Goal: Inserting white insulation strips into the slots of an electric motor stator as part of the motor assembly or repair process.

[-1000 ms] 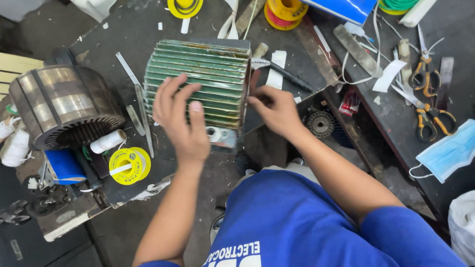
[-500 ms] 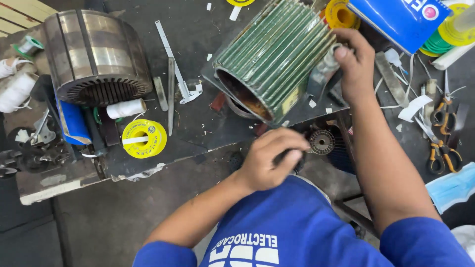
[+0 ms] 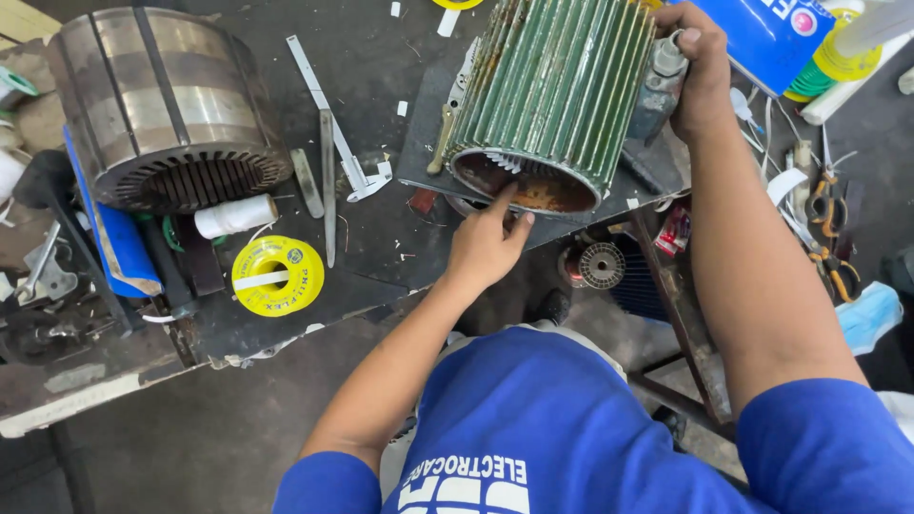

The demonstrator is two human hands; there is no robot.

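From the head camera, the green ribbed motor housing lies tipped on the dark worktop, far and a little right of centre, with its open, rusty mouth turned toward you so you can look straight in. Your right hand is closed around the grey fitting on the housing's far right side; that grip seems to steady the heavy casing and hold its tilt. Your left hand reaches to the near rim of the opening, index finger stretched out and touching the lower edge just beside a white strip of paper lining inside the bore, while the other fingers curl loosely and hold nothing.

Left of the housing, a large grey laminated stator core sits well apart, its slotted face also turned toward you. Between the two lie a long metal ruler and some flat strips, within easy reach. Near the left edge sit a yellow tape roll and a white spool of cord. Below the worktop's near edge, a small wound rotor rests on a lower frame. Pliers and scissors lie far right, partly hidden by your arm.
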